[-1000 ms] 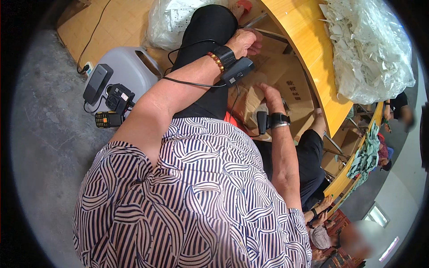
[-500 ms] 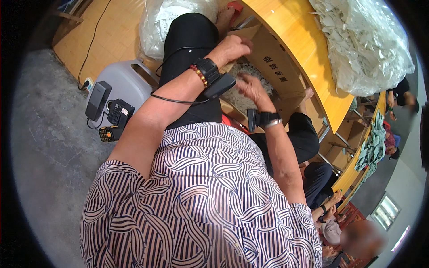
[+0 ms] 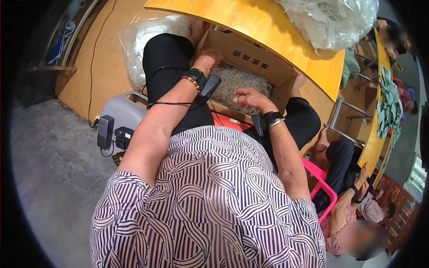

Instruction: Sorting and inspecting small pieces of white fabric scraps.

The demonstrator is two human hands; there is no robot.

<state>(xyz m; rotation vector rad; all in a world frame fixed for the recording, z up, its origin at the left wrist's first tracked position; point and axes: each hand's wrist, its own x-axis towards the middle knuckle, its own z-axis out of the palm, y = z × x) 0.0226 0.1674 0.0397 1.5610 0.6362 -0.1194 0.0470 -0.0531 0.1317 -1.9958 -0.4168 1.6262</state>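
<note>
At the grey stool [image 3: 111,110]: far left, a black slab-shaped device [image 3: 105,130] sits against it, just outside the left forearm [image 3: 166,117]; an outward swing of that elbow could knock it.
Clear bag [image 3: 134,53]: up against the left knee [image 3: 166,52], crowding that side of the workspace.
Black cable [image 3: 170,103]: straight across the left forearm; a long reach could pull it tight or snag it on the box rim.
Left hand [image 3: 209,61]: over the box's left edge, fingers loosely bent and blurred; can't tell whether they're pinching anything.
Cardboard box [image 3: 278,77]: open between the legs, partly beneath the bench edge; a bump from a knee could tip or twist it.
Pale scraps [image 3: 227,82]: heaped inside; a hasty scoop could flick some over the near wall.
Right hand [image 3: 251,99]: above the heap, fingers slightly spread, nothing visible in the grip.
Yellow bench [image 3: 243,21]: juts over the box's far side, so a quick upward lift risks rapped knuckles.
Bulging bag [image 3: 330,22]: near the bench edge; a nudge could slide it off.
Pink chair [image 3: 330,196]: lower right, beside the right elbow, limiting room to swing back.
</note>
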